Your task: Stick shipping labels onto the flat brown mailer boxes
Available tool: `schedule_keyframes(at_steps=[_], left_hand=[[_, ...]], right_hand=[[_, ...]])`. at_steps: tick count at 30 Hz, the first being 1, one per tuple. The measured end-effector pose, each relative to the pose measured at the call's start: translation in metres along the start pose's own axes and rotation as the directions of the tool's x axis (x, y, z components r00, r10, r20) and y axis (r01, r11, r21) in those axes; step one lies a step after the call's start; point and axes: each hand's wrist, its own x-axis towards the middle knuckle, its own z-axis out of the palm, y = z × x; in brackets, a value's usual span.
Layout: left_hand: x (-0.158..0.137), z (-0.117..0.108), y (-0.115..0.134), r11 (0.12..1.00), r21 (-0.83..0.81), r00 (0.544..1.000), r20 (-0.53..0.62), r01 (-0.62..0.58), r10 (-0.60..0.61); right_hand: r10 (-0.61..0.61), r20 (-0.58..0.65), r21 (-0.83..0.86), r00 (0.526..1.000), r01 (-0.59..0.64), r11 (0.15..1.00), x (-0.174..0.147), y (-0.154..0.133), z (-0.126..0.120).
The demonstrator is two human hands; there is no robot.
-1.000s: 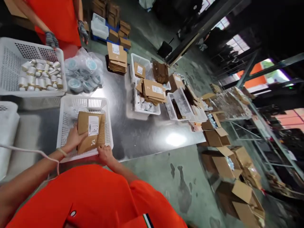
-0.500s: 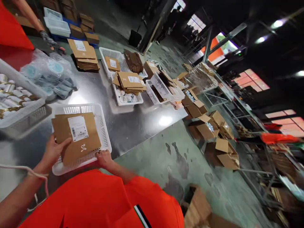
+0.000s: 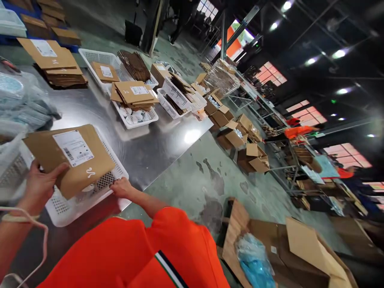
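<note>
My left hand (image 3: 40, 184) is closed on the left edge of a small stack of brown cardboard mailers (image 3: 97, 150), thumb on top. The top mailer carries a white shipping label (image 3: 73, 148) with a barcode and a white squiggle mark. The stack is tilted above a white plastic basket (image 3: 61, 208) and hides much of its inside; a bit of something white shows under the stack's lower edge. At the basket's near right corner, the fingers of my right hand (image 3: 122, 188) are curled over the rim.
Beyond on the metal table (image 3: 135, 150) stand a mailer stack (image 3: 64, 66), a basket of round white items with mailers on top (image 3: 136, 119), and more baskets. Plastic-wrapped bundles (image 3: 18, 100) lie left. Open cartons (image 3: 253, 158) line the floor; a large carton (image 3: 276, 248) stands near right.
My left hand has raised the mailers from the basket and tilted them. My right hand stays on the rim. The view has swung right, leaving another person's gloved hand mostly out of frame.
</note>
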Motion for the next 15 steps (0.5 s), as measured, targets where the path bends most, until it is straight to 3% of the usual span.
schedule_keyframes(at_steps=[5, 15], left_hand=[[-0.004, 0.023, -0.002, 0.982, -0.136, 0.990, -0.041, 0.129, -0.136], [0.003, 0.034, -0.002, 0.975, -0.166, 0.988, -0.032, 0.147, -0.154]], right_hand=[[0.009, -0.004, 0.027, 1.000, -0.009, 1.000, -0.003, 0.001, 0.002], [0.046, 0.021, 0.028, 0.999, -0.046, 0.999, -0.014, 0.013, -0.016]])
